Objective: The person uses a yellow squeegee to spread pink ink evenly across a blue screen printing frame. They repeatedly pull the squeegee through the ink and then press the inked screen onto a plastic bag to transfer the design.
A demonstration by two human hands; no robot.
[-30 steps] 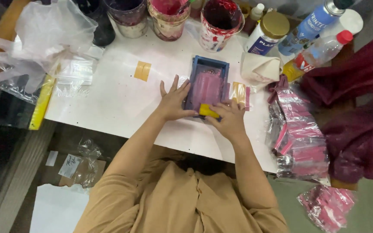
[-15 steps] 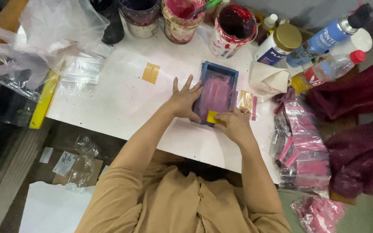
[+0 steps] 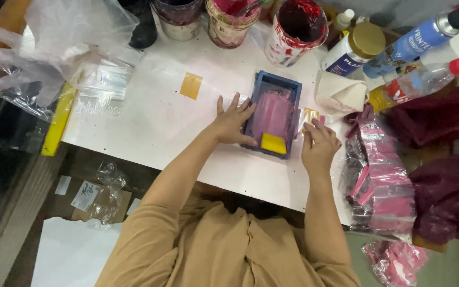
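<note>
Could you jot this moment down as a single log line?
left hand: on blue frame | right hand: beside frame | yellow block: inside frame | table: white

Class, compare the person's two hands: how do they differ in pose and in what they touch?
The left hand lies spread, fingers splayed, against the left side of the blue frame; the right hand rests off the frame's right side, fingers bunched on a small clear packet. The yellow pad lies nearer the left hand's thumb. Both are bare and rest on the white table.
</note>
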